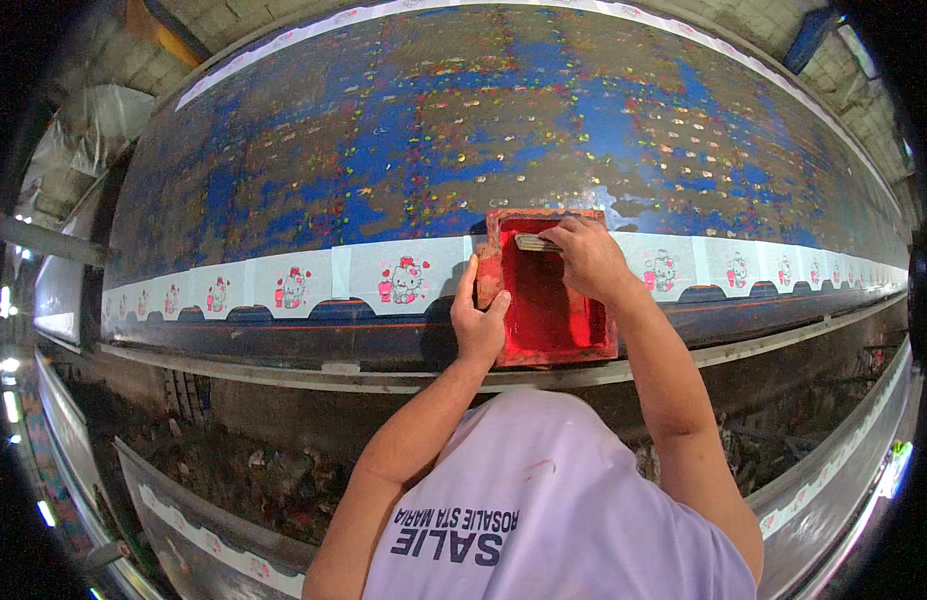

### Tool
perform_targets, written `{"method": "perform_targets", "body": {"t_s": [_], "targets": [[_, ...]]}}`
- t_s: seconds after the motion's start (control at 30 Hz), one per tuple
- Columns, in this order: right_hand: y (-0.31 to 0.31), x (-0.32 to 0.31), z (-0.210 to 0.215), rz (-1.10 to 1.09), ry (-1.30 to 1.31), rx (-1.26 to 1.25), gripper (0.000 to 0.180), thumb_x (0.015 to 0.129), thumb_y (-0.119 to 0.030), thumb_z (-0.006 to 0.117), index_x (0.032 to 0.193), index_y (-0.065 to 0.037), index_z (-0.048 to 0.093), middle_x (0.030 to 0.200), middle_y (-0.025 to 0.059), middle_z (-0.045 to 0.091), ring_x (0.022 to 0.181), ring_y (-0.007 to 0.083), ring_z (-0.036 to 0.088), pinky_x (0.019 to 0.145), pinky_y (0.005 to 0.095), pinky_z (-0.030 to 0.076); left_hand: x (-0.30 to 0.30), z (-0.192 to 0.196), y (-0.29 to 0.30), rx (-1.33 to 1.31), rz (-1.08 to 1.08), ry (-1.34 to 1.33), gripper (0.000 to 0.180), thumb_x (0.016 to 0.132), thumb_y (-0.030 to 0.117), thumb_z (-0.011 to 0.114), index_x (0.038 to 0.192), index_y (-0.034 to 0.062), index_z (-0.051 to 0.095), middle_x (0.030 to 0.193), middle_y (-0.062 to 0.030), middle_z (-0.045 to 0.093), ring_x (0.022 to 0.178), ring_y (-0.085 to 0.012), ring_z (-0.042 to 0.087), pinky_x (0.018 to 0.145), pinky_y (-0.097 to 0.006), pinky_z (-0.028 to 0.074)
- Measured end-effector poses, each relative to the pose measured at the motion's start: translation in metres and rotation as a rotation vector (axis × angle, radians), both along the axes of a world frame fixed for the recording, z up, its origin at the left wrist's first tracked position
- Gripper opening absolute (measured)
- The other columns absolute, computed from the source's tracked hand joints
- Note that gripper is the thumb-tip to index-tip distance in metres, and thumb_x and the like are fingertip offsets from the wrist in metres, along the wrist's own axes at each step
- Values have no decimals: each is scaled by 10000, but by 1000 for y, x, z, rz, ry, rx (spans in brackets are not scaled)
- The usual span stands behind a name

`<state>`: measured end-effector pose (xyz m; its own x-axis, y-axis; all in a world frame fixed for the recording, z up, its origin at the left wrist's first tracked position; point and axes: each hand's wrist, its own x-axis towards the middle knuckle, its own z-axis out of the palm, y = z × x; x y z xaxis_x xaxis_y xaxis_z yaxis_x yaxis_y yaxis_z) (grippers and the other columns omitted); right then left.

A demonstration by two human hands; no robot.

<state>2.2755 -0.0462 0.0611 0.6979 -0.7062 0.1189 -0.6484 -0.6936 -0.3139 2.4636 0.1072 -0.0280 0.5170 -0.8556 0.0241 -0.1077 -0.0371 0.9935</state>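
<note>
A red printing screen frame (549,330) lies on the white fabric strip (314,280) at the near edge of a long paint-stained blue table (434,130). My left hand (477,318) grips the frame's left side, thumb on its inner edge. My right hand (587,255) is closed on a small pale squeegee (534,242) at the frame's far end, inside the red-inked mesh. The strip carries a row of printed cartoon cat figures in red and pink on both sides of the frame.
A metal rail (284,372) runs along the table's near side, with dark, dirty ground (234,470) below it. Another long table edge with a white strip (214,545) curves at lower left. Concrete block wall at the top right.
</note>
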Motion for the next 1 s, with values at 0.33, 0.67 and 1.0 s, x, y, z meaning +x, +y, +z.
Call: {"method": "perform_targets", "body": {"t_s": [0.33, 0.67, 1.0], "targets": [[97, -18, 17, 39, 115, 106, 512, 801, 24, 765, 1298, -88, 812, 1225, 148, 773, 1170, 389, 706, 1054, 521, 564, -1, 8, 0, 44, -19, 61, 838, 960, 26, 816, 1731, -21, 489, 1659, -232, 624, 1500, -306, 630, 1273, -441, 484], [158, -35, 9, 31, -44, 136, 453, 843, -118, 840, 1293, -112, 794, 1288, 91, 743, 1221, 348, 685, 1069, 511, 549, -6, 10, 1, 23, -24, -19, 898, 911, 0, 822, 1730, -26, 454, 1680, -238, 579, 1546, -331, 585, 1305, -445, 453], [169, -105, -12, -429, -495, 146, 484, 921, -190, 918, 1368, -70, 779, 1469, 203, 709, 1416, 443, 639, 1207, 545, 519, -22, 27, -4, -20, -2, -145, 947, 846, -117, 701, 1748, -36, 425, 1698, -217, 548, 1539, -324, 578, 1314, -425, 436]]}}
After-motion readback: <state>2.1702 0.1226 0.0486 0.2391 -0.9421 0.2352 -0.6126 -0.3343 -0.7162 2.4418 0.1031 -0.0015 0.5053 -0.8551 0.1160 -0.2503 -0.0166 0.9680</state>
